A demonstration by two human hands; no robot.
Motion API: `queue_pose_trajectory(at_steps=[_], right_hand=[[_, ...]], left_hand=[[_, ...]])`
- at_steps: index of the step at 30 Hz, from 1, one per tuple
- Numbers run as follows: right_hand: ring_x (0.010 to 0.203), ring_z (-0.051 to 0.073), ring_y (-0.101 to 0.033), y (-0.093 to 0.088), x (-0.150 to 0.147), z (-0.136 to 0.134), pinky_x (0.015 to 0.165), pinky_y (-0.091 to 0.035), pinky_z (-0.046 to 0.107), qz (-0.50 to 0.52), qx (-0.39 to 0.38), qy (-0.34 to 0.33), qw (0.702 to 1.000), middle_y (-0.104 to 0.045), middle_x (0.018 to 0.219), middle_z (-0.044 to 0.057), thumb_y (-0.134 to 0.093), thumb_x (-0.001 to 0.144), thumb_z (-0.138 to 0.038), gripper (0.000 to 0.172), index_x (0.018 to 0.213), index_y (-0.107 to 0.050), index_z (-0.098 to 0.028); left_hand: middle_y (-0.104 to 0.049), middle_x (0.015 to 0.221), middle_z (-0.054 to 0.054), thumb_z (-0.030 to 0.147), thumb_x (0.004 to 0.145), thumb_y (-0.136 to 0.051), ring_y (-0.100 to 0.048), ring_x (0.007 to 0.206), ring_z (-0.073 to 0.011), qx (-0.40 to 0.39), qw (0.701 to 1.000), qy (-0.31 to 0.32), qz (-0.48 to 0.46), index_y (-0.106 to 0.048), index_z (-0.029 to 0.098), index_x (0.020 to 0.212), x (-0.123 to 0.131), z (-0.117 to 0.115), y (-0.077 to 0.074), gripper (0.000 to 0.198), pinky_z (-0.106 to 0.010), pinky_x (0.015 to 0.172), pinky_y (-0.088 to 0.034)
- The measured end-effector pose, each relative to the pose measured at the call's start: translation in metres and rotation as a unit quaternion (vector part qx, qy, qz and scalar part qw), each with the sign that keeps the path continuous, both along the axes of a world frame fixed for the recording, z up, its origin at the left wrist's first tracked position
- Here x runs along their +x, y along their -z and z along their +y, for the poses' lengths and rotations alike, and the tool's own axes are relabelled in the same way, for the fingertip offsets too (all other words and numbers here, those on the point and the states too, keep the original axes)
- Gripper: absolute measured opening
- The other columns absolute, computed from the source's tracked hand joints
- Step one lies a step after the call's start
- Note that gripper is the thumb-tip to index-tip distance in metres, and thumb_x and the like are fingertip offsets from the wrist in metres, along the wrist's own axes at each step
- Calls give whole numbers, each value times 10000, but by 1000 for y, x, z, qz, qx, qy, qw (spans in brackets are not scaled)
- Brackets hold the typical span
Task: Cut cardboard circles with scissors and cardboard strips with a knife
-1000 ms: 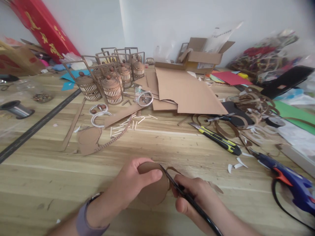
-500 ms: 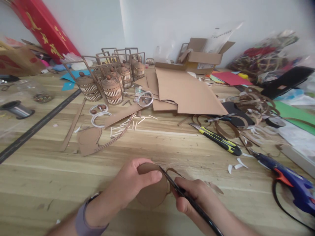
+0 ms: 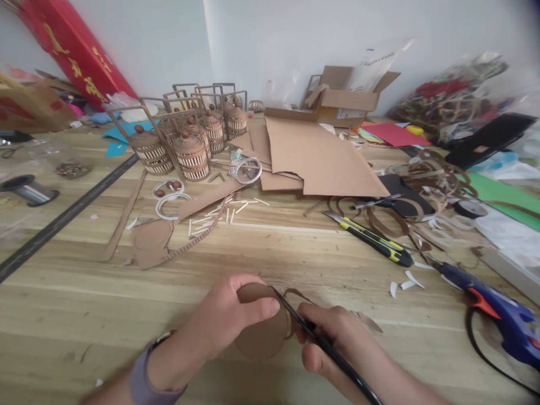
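My left hand (image 3: 232, 306) grips a round brown cardboard disc (image 3: 261, 332), thumb lying on its face and fingers behind the far edge. In my right hand (image 3: 333, 332) is a slim black pointed tool (image 3: 337, 355), whose exact kind I cannot make out. Its tip meets the disc's upper right edge, close to my left thumb. A narrow brown strip (image 3: 291, 292) curls beside the disc's right edge, between disc and right fingers. Thin brown slivers (image 3: 369, 322) lie on the table behind my right hand. The disc's far left edge is hidden by my left hand.
Beyond my hands lie a yellow-black utility knife (image 3: 369, 239), small pale sticks (image 3: 230, 215) and cardboard sheets (image 3: 329, 157). Several small lidded baskets with tall handles (image 3: 190, 157) stand at the back left. A blue glue gun (image 3: 485, 304) with its cord occupies the right side.
Both hands keep nearly the same place and hold. The disc and the black tool's tip have shifted very slightly; nothing is let go.
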State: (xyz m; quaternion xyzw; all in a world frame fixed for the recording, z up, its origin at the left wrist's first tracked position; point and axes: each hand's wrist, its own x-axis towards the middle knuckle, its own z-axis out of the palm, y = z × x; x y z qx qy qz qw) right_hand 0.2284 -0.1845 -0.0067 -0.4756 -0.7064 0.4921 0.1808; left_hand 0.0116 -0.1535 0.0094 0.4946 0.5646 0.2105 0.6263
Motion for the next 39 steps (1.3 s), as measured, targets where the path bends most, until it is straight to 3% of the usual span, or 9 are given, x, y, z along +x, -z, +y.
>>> queue_pose_trajectory(at_steps=[10,17,22,31,39], right_hand=[[534,102,-321,4,0,-1,469,-209,241,4,30,0,1000,-346,598,-57,-312,779,-954,765,678,-444,-207],[537,106,-296,-2,-2,0,480,-199,253,19,-30,26,999,-358,568,-56,-422,680,-993,786,669,-463,-208],[534,102,-265,-10,-3,0,480,-195,251,25,-47,26,998,-335,564,-62,-387,679,-1006,802,677,-468,-208],[509,90,-280,13,2,3,435,-185,224,64,-24,-15,998,-333,567,-61,-412,804,-918,722,680,-433,-208],[507,92,-276,12,3,4,433,-185,219,56,-25,-15,998,-327,556,-64,-423,797,-920,725,667,-441,-207]], left_hand=[[-776,906,-31,489,657,-790,-662,914,-259,-5,999,-4,-33,-763,189,920,-1,0,-1,400,-323,785,-471],[-709,762,0,468,666,-782,-598,762,-198,-2,999,6,-46,-738,181,823,-2,2,2,329,-287,694,-424],[-714,777,-18,444,692,-751,-600,783,-206,3,996,44,-73,-737,164,811,-1,4,2,305,-294,720,-428],[-717,803,-3,446,686,-781,-598,805,-200,2,998,34,-59,-754,186,844,-3,3,4,306,-278,723,-434],[-707,792,0,467,682,-786,-612,844,-216,12,999,31,-30,-757,208,777,-4,3,1,277,-270,714,-468]])
